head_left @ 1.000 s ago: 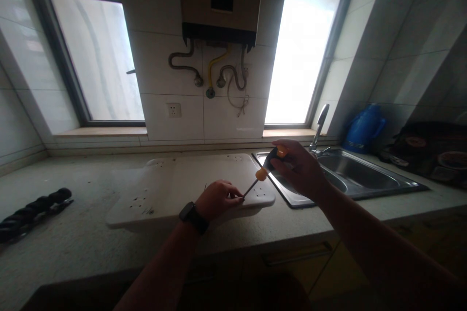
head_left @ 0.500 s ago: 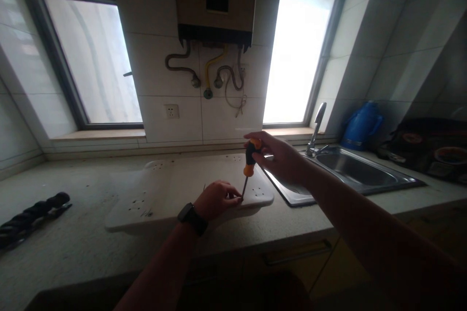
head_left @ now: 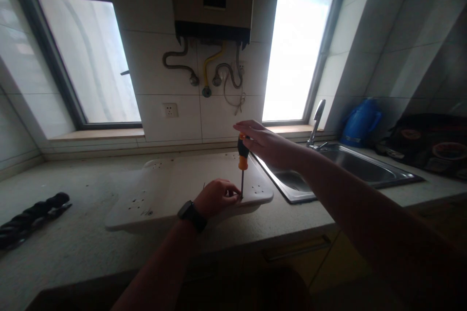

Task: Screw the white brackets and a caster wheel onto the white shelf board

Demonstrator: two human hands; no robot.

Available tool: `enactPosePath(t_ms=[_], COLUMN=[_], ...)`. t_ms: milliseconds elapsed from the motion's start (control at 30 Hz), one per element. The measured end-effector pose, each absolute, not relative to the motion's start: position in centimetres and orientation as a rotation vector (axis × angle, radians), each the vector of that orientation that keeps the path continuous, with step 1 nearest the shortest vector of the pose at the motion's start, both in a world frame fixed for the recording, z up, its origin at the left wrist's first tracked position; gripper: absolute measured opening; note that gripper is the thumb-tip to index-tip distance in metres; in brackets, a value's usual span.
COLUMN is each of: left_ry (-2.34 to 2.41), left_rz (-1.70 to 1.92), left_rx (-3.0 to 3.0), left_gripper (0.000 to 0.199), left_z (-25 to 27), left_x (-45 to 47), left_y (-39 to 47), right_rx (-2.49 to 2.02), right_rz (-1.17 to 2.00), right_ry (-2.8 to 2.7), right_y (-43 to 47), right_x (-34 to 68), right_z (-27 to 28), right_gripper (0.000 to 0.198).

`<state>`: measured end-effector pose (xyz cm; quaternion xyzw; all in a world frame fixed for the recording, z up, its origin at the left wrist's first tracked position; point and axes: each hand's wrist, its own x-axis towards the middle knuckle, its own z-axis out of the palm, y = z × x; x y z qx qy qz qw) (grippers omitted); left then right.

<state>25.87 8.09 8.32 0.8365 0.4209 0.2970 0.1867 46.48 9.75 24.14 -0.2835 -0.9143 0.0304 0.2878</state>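
A screwdriver (head_left: 242, 161) with an orange and black handle stands almost upright, its tip at the near right edge of an upside-down white plastic piece (head_left: 186, 184) with small holes at its corners. Over the handle's top lies my right hand (head_left: 264, 143), its fingers stretched out and the thumb against the handle's side. My left hand (head_left: 218, 198), with a dark watch (head_left: 192, 216) on the wrist, rests on the white piece. Its thumb and fingertips are pinched together beside the screwdriver's tip. What they pinch is too small to make out.
To the right is a steel sink (head_left: 357, 167) with a faucet (head_left: 316, 126). Behind it stand a blue jug (head_left: 361, 122) and a dark bag (head_left: 434, 143). A black ridged object (head_left: 34, 216) lies at left on the counter (head_left: 83, 238). Above hangs a water heater (head_left: 213, 0) with hoses.
My right hand has risen slightly and shifted left, its fingers straightening from around the handle. The screwdriver has tilted to nearly upright. My left hand stays in place.
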Motion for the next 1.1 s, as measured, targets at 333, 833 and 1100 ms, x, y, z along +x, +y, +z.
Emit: enactPosePath(t_ms=[333, 833, 1100], left_ry=[1.181, 1.188, 1.167], left_rz=[0.841, 0.832, 0.84], left_rx=[2.37, 2.367, 2.361], left_gripper=[0.019, 0.019, 0.017], left_z=[8.3, 8.4, 8.3], left_x=[25.8, 25.8, 25.9], left_y=[8.0, 7.9, 8.0], right_rx=[-0.824, -0.833, -0.868], right_rz=[-0.258, -0.178, 0.013], right_ry=[-2.459, -2.553, -2.625], right_y=[8.7, 9.5, 8.9], right_x=[45.9, 46.7, 47.0], right_z=[24.8, 25.5, 25.9], right_gripper=[0.035, 0.024, 0.051])
